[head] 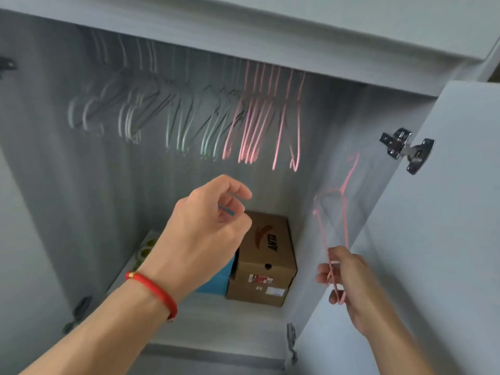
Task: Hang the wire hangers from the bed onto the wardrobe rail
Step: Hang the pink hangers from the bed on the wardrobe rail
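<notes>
A thin pink wire hanger (333, 212), blurred, is held upright by its lower corner, hook uppermost. Pale grey, green and pink wire hangers (189, 115) hang crowded along the wardrobe rail.

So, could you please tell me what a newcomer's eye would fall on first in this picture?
Probably the row of thin wire hangers on the wardrobe rail, whitish at left, greenish in the middle, pink at right. Next, the right hand raising a pink wire hanger near the open grey wardrobe door. The left hand, red cord bracelet at its wrist, hovers above a brown cardboard shoebox.
</notes>
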The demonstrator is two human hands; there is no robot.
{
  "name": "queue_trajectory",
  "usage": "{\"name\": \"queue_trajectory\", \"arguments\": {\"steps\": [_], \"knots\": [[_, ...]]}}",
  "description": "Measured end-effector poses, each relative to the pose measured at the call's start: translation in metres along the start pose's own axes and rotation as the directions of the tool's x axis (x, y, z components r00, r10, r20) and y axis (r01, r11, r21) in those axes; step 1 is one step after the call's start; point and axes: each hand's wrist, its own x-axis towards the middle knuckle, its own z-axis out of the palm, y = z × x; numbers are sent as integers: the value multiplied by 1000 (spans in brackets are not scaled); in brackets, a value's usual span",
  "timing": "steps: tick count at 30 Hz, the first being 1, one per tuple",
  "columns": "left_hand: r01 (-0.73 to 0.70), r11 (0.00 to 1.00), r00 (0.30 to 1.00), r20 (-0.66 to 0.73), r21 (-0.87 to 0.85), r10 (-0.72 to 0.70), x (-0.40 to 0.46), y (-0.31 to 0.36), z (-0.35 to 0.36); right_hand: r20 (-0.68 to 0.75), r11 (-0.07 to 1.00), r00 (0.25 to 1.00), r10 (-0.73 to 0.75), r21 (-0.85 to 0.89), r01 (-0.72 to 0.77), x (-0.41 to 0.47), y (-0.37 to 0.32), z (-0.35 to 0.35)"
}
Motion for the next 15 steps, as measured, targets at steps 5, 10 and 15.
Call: {"name": "queue_trajectory", "arguments": {"steps": [5,10,15], "knots": [[-13,1000,1000,21,3,13,46,-6,-4,-77,981,978,-193,-9,193,61,-61,21],[53,998,998,-39,-17,-54,98,-25,-2,-94,940,935,-342,-60,337,114,-126,41],[30,998,998,-54,-48,-33,121,-38,-1,-56,923,922,-383,-58,380,157,-174,62]]}}
